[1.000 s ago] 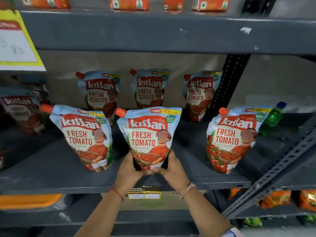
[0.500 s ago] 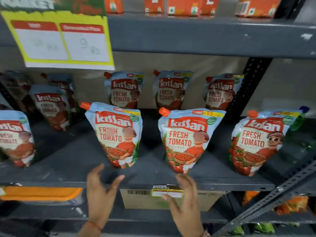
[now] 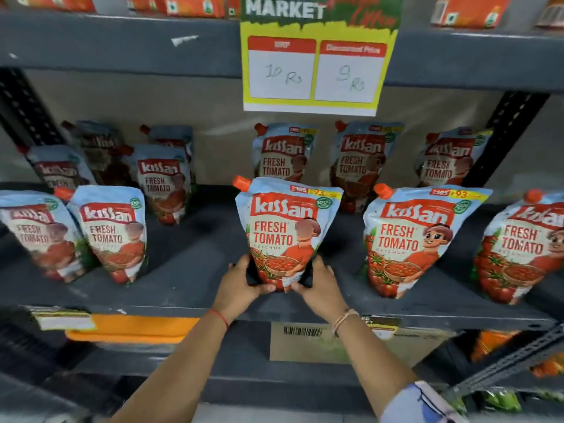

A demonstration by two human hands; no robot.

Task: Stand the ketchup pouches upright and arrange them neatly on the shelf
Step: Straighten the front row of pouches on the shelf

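Blue and red ketchup pouches with orange caps stand on a dark grey shelf [image 3: 189, 279]. I grip the base of the middle front ketchup pouch [image 3: 283, 227] from both sides: my left hand [image 3: 241, 285] on its left, my right hand [image 3: 320, 285] on its right. It stands upright. To its right stand two more front pouches [image 3: 418, 239] [image 3: 525, 248]. Two front pouches at the left [image 3: 113, 230] [image 3: 33, 233] lean a little. A back row [image 3: 283, 154] [image 3: 360, 157] [image 3: 451, 160] [image 3: 164, 181] stands against the rear wall.
A yellow price sign [image 3: 314, 68] hangs from the upper shelf edge above the back row. Orange packs [image 3: 470, 10] line the top shelf. A perforated black upright [image 3: 503, 132] is at the right. A cardboard box [image 3: 320, 340] and an orange tray [image 3: 131, 328] sit below.
Both hands let go of one front pouch, dropped to the shelf edge, then closed on the base of the pouch to its left. The view has shifted leftward.
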